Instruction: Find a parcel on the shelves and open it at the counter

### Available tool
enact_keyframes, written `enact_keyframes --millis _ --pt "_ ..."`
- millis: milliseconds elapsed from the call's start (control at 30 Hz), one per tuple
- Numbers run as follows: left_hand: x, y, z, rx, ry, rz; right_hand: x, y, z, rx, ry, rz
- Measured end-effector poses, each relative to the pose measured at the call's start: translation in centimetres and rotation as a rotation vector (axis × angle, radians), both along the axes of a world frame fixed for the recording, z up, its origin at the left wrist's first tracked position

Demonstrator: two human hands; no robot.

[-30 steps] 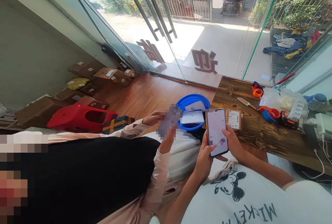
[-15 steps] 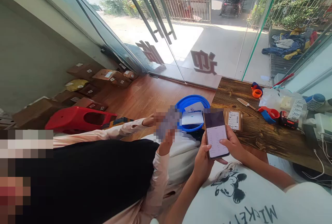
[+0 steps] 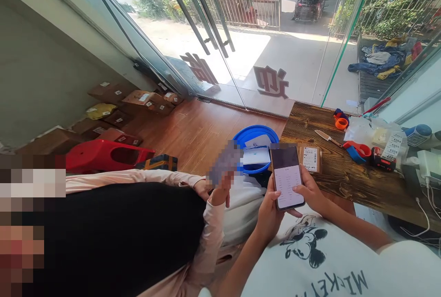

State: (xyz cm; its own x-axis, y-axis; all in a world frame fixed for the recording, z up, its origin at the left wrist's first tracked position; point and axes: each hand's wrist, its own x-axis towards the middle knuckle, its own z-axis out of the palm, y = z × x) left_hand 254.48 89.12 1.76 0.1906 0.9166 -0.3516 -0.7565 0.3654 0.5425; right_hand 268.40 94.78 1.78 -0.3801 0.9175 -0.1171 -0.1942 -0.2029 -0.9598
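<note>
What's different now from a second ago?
The co-worker's far hand came off the blurred thing and drew back toward their body. On the phone, a bright page became a list under a dark area; the right hand's thumb moved lower. The left hand and right still hold the phone; the knife and box stayed put.

It's likely a parcel shop: lettered glass doors (image 3: 241, 70), piled labelled boxes (image 3: 138, 98).

The person's two hands (image 3: 271, 207) hold one phone (image 3: 287, 177). I count also one knife (image 3: 324, 135), one bin (image 3: 255, 131), one stool (image 3: 86, 155), one table (image 3: 341, 180), one car (image 3: 309, 5) and two characters (image 3: 271, 82).
</note>
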Motion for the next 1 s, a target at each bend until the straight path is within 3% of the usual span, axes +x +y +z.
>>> enact_keyframes --millis 400,567,733,1000 --pt "0.5 -0.2 1.4 -0.031 0.135 0.052 -1.3 0.4 -0.3 -0.049 -0.046 -0.171" --pt "0.7 0.0 1.8 -0.025 0.114 0.062 -1.4 0.2 -0.6 -0.094 0.021 -0.146" --pt "0.8 -0.1 1.4 -0.052 0.130 0.064 -1.2 0.4 -0.6 -0.057 0.005 -0.222" --pt "0.8 -0.4 0.4 -0.041 0.158 0.052 -1.6 0.3 -0.4 -0.059 -0.021 -0.204"
